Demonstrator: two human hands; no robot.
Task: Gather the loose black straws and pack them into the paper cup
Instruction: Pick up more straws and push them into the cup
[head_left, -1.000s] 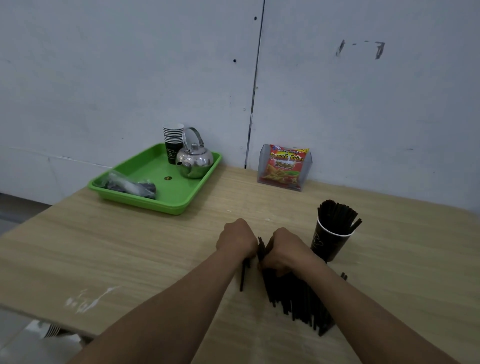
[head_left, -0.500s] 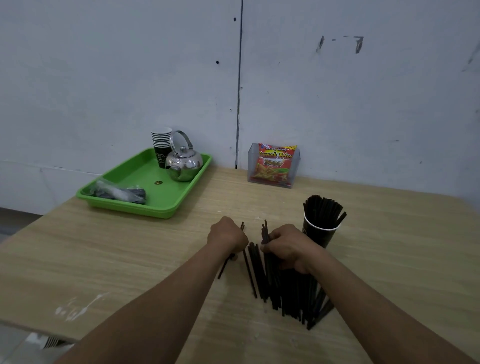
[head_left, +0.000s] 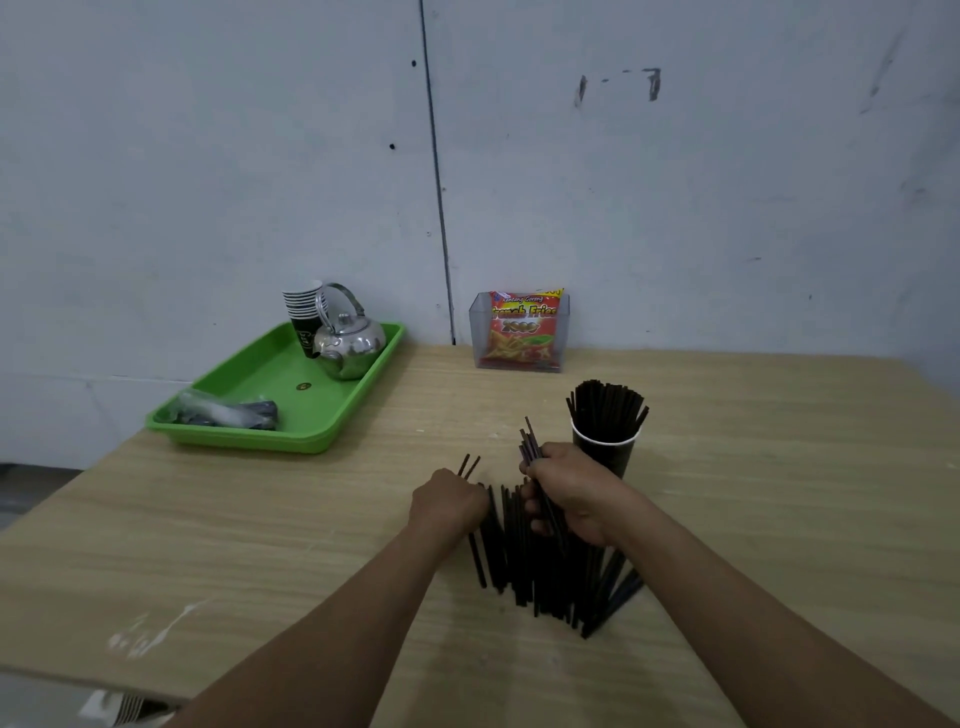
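Both hands now raking inward: right hand clamped on several thin black plastic straws from the tabletop pile, left hand closed on two, gathering underway beside straw-filled black paper cup.

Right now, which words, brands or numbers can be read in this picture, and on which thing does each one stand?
"French Fries": large yellow letters on the red snack packet in the clear plastic holder.
"Kentang Goreng": small line above it, only barely readable.
"2000": under the large letters, stylised; uncertain.
White mark on the bottom black paper cup of the stack on the green plastic tray: too small to read.
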